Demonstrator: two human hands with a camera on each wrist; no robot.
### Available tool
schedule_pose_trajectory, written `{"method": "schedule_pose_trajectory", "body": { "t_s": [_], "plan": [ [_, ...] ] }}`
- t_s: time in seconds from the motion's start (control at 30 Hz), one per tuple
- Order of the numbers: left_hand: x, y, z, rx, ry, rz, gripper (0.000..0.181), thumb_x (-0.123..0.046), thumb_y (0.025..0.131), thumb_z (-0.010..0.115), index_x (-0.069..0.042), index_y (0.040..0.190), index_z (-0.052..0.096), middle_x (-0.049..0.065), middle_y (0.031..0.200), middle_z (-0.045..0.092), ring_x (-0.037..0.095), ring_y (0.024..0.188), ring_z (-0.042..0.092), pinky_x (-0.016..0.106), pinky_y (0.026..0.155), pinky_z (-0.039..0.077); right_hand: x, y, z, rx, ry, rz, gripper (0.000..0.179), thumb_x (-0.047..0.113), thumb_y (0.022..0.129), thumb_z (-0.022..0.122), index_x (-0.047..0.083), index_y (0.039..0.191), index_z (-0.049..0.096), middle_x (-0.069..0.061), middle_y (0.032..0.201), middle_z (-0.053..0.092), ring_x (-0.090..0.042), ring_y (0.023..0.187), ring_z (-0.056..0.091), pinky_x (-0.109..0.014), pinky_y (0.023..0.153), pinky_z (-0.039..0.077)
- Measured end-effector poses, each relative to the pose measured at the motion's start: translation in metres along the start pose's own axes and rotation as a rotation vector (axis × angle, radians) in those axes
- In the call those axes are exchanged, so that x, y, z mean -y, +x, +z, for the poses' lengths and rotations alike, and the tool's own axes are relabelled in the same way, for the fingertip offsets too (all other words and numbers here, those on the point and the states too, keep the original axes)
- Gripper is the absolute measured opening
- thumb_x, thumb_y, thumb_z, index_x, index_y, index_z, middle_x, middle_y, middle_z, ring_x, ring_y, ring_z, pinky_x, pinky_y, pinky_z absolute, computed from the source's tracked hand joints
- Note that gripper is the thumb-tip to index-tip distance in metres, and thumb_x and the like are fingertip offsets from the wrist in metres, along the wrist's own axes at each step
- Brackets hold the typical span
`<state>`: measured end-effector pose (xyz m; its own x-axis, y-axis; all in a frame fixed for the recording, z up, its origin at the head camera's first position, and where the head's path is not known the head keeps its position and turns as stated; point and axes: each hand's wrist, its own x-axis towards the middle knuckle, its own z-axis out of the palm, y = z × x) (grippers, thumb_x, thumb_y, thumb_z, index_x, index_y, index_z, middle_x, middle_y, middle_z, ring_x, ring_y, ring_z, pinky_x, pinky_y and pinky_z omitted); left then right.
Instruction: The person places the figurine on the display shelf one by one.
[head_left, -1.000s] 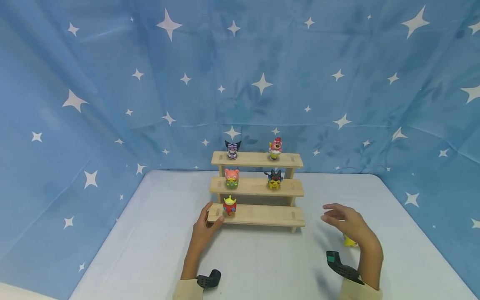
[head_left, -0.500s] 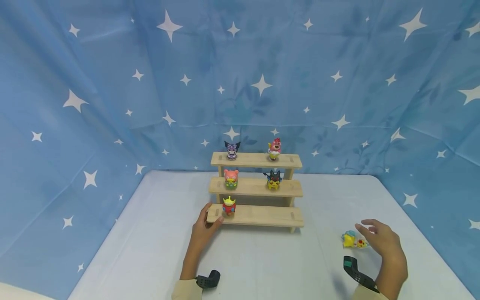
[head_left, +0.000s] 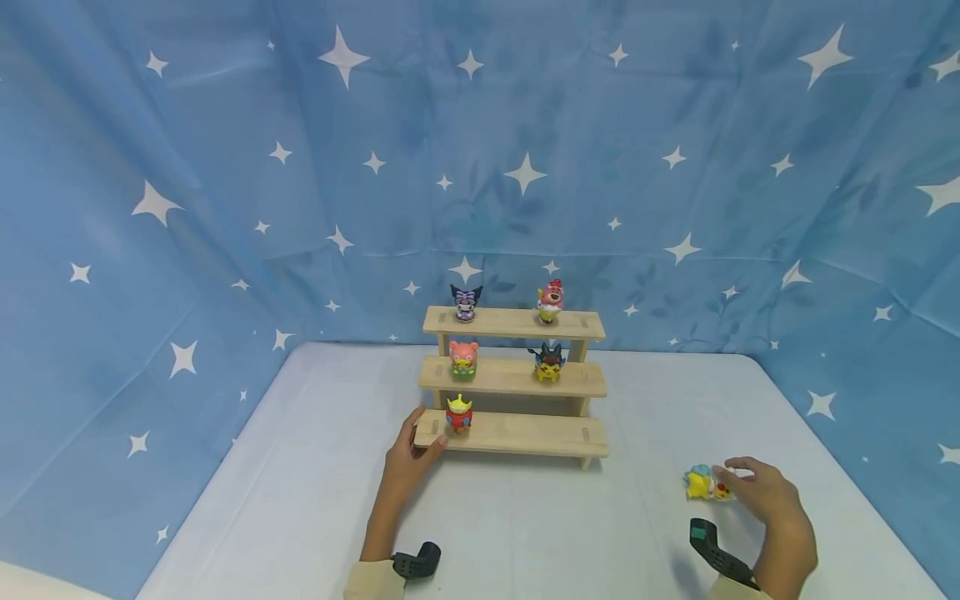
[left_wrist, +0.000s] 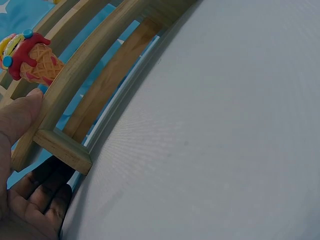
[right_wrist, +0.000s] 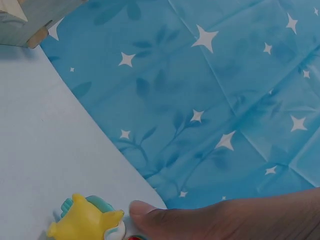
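Observation:
My left hand (head_left: 408,458) grips the left end of the lowest step of a three-tier wooden display shelf (head_left: 517,432). In the left wrist view its thumb (left_wrist: 22,112) lies at the step's edge, the other fingers curled underneath. Close to that thumb stands a red-and-yellow three-eyed alien figurine (head_left: 459,414) with a waffle-patterned base. At the right, my right hand (head_left: 772,496) reaches over a yellow and light-blue figurine (head_left: 699,483) lying on the white table, thumb and index finger apart. The right wrist view shows the thumb tip right beside this figurine; the other fingers are hidden there.
On the middle step stand a pink figurine (head_left: 463,360) and a black-eared yellow one (head_left: 548,363). The top step bears a purple-and-black figurine (head_left: 466,303) and a pink bear figurine (head_left: 551,302). A blue star-patterned curtain (head_left: 480,167) hangs behind the white table (head_left: 315,433).
My right hand has moved right and toward me from beside the shelf, then down to the yellow and light-blue figurine. My left hand has stayed on the shelf's end.

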<state>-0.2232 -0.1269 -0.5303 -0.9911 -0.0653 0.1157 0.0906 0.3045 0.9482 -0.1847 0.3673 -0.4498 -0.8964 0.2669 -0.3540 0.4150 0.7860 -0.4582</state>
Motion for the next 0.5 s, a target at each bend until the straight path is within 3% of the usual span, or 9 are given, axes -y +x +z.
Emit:
{"method": "schedule_pose_trajectory", "body": {
  "t_s": [0.3,0.43,0.5],
  "plan": [
    [-0.002,0.001,-0.001,-0.003,-0.004,0.017,0.074,-0.034,0.092,0.069,-0.015,0.152,0.031,0.022,0.141,0.053,0.034,0.131,0.052,0.048,0.111,0.040,-0.005,0.001,0.000,0.052,-0.014,-0.024,0.078,0.055,0.095,0.051,-0.012,0.133,0.037,-0.044,0.130,0.041,-0.060,0.114,0.043,-0.071,0.093,0.040],
    [-0.024,-0.006,-0.005,0.010,-0.011,0.002,0.073,-0.027,0.093,0.068,-0.008,0.152,0.030,0.026,0.140,0.052,0.038,0.132,0.050,0.050,0.111,0.039,-0.006,0.002,0.000,0.059,-0.017,-0.035,0.081,0.058,0.096,0.048,-0.013,0.134,0.036,-0.044,0.130,0.041,-0.059,0.114,0.043,-0.070,0.093,0.042],
    [-0.024,-0.007,-0.005,0.008,-0.011,-0.009,0.073,-0.027,0.093,0.068,-0.008,0.153,0.030,0.026,0.141,0.051,0.038,0.132,0.050,0.050,0.111,0.039,-0.006,0.002,0.000,0.062,-0.011,-0.040,0.082,0.059,0.096,0.045,-0.013,0.134,0.035,-0.044,0.131,0.040,-0.059,0.115,0.043,-0.069,0.093,0.042]
  ]
}}
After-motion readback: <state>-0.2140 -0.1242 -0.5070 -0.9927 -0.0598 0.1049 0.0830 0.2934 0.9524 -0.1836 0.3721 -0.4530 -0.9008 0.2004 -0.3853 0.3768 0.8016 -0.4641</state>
